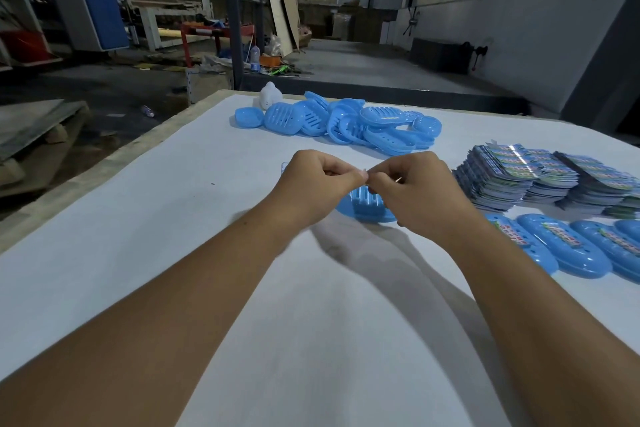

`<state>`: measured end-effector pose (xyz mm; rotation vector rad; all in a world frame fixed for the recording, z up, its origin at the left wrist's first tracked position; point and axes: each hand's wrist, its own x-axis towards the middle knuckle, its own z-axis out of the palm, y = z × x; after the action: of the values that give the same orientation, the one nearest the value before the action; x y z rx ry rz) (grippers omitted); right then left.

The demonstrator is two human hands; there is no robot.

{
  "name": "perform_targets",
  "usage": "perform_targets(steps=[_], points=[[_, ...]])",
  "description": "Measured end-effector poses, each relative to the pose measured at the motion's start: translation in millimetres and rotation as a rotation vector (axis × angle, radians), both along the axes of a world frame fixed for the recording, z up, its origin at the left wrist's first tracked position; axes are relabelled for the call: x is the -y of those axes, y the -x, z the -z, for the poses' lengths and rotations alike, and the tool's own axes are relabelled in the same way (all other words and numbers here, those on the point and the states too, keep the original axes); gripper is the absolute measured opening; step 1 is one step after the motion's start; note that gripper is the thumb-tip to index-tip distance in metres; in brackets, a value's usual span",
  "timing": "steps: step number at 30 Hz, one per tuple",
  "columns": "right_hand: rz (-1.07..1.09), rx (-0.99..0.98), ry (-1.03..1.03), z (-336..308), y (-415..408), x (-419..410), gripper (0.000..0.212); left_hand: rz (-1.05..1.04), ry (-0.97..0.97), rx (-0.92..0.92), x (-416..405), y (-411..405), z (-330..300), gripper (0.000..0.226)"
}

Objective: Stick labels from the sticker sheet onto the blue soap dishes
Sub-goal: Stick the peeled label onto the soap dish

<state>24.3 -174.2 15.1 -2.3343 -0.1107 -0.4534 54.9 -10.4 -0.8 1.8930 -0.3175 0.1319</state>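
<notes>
From my feed both hands meet mid-frame: left hand [318, 177] and right hand [412, 187] have curled fingers pinching something tiny between them, can't tell what. A blue soap dish [363, 206] sits right under them. Unlabeled pile [339, 123] further up, sticker sheets [540, 180] stacked right, labeled dishes [568, 248] lower right.
</notes>
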Motion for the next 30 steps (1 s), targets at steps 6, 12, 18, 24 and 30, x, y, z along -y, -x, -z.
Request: perform_targets(steps=[6, 12, 18, 24, 30], points=[[0.108, 0.003, -0.001, 3, -7, 8, 0.033, -0.011, 0.048, -0.034, 1, -3, -1, 0.012], [0.132, -0.053, -0.089, 4, -12, 15, 0.031, -0.045, 0.096, -0.109, 3, -8, 1, 0.012], [0.15, -0.14, -0.226, 4, -15, 26, 0.025, -0.092, 0.047, -0.14, 6, -16, 7, 0.015], [0.211, -0.167, -0.148, 11, -21, 27, 0.04, -0.125, -0.033, -0.093, 20, -27, 12, 0.019], [0.249, -0.252, -0.058, 14, -27, 25, 0.034, -0.187, -0.201, -0.069, 22, -30, 16, 0.021]])
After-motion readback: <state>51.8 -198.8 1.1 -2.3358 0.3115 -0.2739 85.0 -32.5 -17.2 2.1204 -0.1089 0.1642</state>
